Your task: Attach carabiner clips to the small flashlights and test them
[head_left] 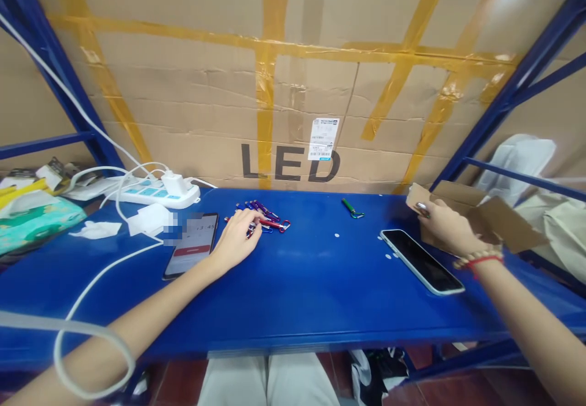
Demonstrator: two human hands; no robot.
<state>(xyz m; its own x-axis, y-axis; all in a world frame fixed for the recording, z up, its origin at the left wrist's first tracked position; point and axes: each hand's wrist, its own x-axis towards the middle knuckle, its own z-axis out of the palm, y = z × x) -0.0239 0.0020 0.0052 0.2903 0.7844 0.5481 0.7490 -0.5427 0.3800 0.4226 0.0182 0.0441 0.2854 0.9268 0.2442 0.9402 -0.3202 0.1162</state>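
Silvery piece (422,209) pinched in my right hand (442,223), at the cardboard box (499,220) just beyond the black phone (421,261); left hand (235,238) curled on the keychain pile (270,217), well left of that phone; I cannot tell if it grips; I'd single out one keychain.

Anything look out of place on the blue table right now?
One green keychain light lies alone, apart from the pile under the left hand. Small white specks are scattered near the right phone.

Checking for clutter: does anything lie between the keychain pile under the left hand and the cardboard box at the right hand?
Yes: a green keychain and a dark phone lie between the pile and box.
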